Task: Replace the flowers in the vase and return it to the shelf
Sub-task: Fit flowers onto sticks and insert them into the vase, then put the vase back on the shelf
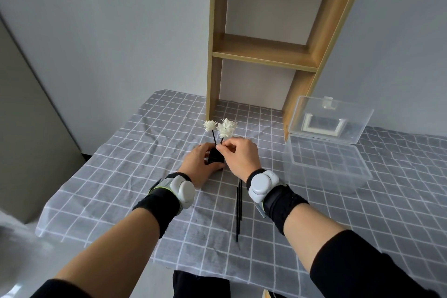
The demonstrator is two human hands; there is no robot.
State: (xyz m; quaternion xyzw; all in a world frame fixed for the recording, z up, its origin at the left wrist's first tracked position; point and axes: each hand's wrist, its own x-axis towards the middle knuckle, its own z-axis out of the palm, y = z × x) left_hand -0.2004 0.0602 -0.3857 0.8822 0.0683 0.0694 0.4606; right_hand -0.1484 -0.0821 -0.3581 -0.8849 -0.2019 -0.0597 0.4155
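Note:
A small black vase (pixel 214 155) stands on the checked tablecloth, mostly hidden between my hands. My left hand (pixel 202 164) is wrapped around its left side and base. Two white flowers (pixel 221 127) on thin dark stems rise from the vase. My right hand (pixel 240 156) pinches the stem of the right-hand flower just above the vase mouth. Several thin black stems (pixel 239 208) lie flat on the cloth below my right wrist. The wooden shelf (pixel 263 52) stands behind the vase against the wall.
A clear plastic box (pixel 326 164) with its lid (pixel 331 117) raised sits to the right of the shelf. The grey checked tablecloth (pixel 121 164) covers the table, whose front edge is near my body. A grey panel stands at the left.

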